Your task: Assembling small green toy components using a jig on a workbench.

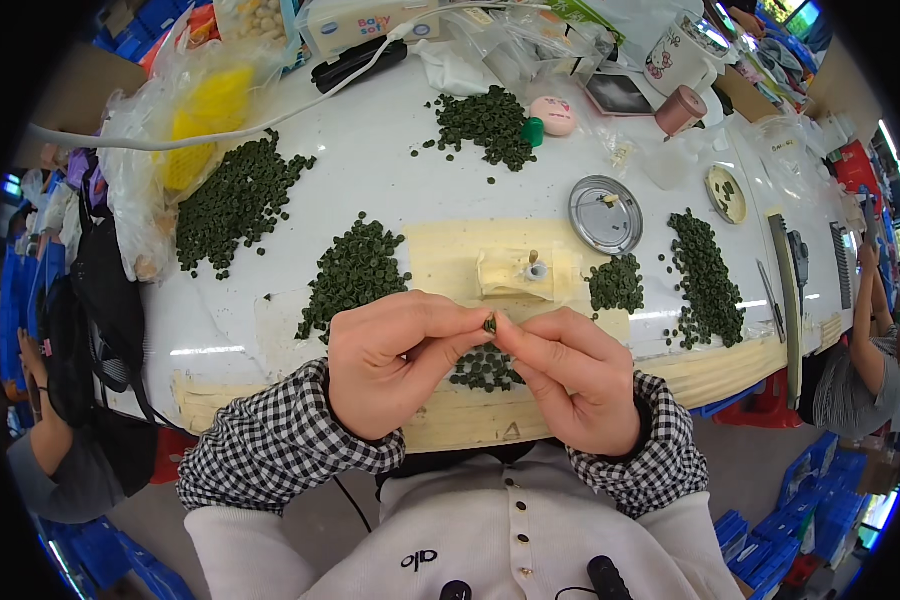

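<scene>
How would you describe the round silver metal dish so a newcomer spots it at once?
On the white tabletop, look beyond the bare right hand to the small pile of dark green pieces. The round silver metal dish lies just past that pile. Its shiny grey surface and larger size set it apart from the cream-coloured shallow dish farther right.

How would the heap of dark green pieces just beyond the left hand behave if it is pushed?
The heap of dark green pieces would probably spread rather than move as one block, since some pieces lie loose at its edges. Each piece is likely light, being so small. They may also slide easily, as the white table looks smooth and glossy.
</scene>
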A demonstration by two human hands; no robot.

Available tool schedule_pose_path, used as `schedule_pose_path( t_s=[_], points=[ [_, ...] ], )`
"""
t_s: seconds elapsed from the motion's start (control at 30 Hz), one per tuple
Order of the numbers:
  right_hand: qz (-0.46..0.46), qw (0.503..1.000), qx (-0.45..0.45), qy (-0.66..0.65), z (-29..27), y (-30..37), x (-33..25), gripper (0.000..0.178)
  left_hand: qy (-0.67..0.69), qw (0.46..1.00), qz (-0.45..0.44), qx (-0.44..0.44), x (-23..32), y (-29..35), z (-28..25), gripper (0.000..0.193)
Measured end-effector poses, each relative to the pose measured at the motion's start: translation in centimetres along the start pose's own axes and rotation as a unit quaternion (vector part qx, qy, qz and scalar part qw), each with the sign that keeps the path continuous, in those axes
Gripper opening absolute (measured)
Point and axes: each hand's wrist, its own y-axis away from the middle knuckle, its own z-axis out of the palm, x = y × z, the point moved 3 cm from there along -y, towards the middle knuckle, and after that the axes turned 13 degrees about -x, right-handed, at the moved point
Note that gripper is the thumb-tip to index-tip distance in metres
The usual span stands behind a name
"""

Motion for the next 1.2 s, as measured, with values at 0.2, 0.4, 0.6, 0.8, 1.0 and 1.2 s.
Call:
schedule_pose_path(
  t_s=[0.2,0.4,0.6,0.8,1.0,1.2],
  points=[
    [-0.021,0.998,-0.009,0.052,0.1,0.1,0.3,0.049,0.008,1.000,-0.011,-0.004,-0.3,0.0,0.1,0.018],
    [-0.027,0.996,-0.023,0.087,0.0,0.1,0.4,0.055,0.016,0.999,-0.027,-0.018,-0.4,-0.1,0.1,0.018],
    [-0.025,0.997,-0.011,0.077,0.0,0.1,0.4,0.053,0.000,1.000,-0.018,-0.011,0.0,-0.2,-0.1,0.018],
    [0.033,0.992,0.057,0.106,-1.7,-0.6,-0.6,0.041,0.005,0.998,-0.053,-0.019,0.0,0.0,-0.1,0.018],
    [0.056,0.966,0.073,0.242,-4.8,-2.8,0.2,0.023,-0.016,0.999,-0.039,-0.004,-0.6,-0.1,0.0,0.017],
    [0.061,0.968,0.038,0.239,-4.0,-3.7,1.6,0.018,-0.030,0.999,-0.024,0.007,-0.5,-0.2,0.1,0.015]
  ],
)
